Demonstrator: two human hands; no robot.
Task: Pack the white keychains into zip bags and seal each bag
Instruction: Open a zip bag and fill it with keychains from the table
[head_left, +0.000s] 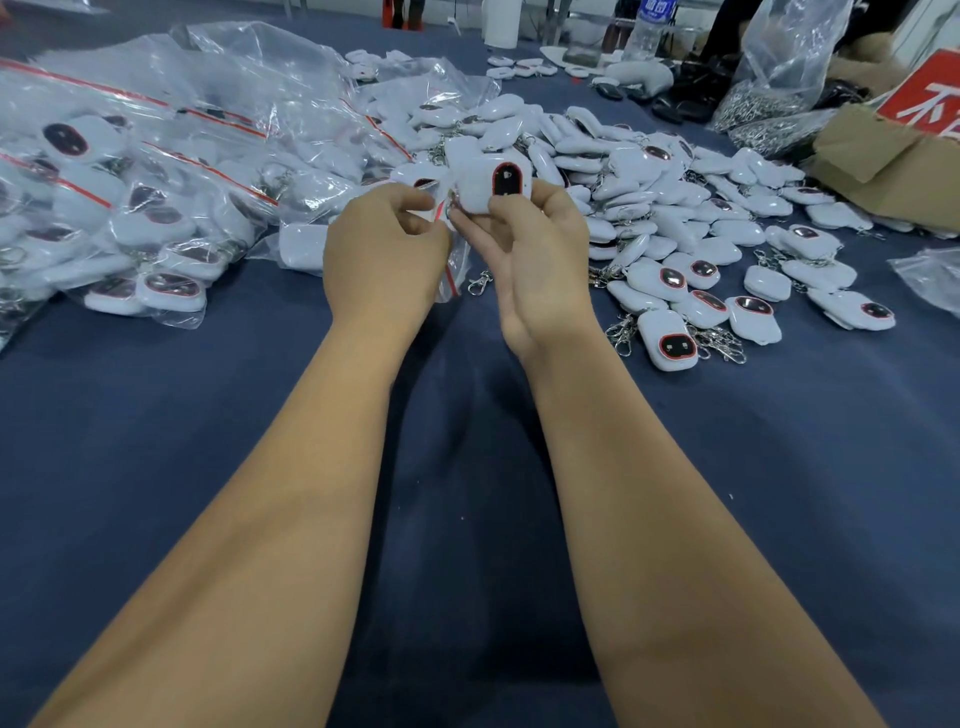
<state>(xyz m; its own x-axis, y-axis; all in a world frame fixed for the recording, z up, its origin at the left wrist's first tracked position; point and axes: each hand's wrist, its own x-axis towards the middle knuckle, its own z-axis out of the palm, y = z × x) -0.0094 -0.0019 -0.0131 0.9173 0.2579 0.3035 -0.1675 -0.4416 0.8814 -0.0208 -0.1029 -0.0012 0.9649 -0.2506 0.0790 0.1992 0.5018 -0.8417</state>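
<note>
While both hands (387, 249) (540, 260) pinch a keychain (491, 187), blue table (467, 467) lies bare below.

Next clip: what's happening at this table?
A person is bagging keychains. The right hand holds a white plastic keychain with a red-rimmed dark window; the left hand pinches the mouth of a small clear zip bag. Loose keychains are heaped to the right on the dark blue cloth, filled bags to the left.
</note>
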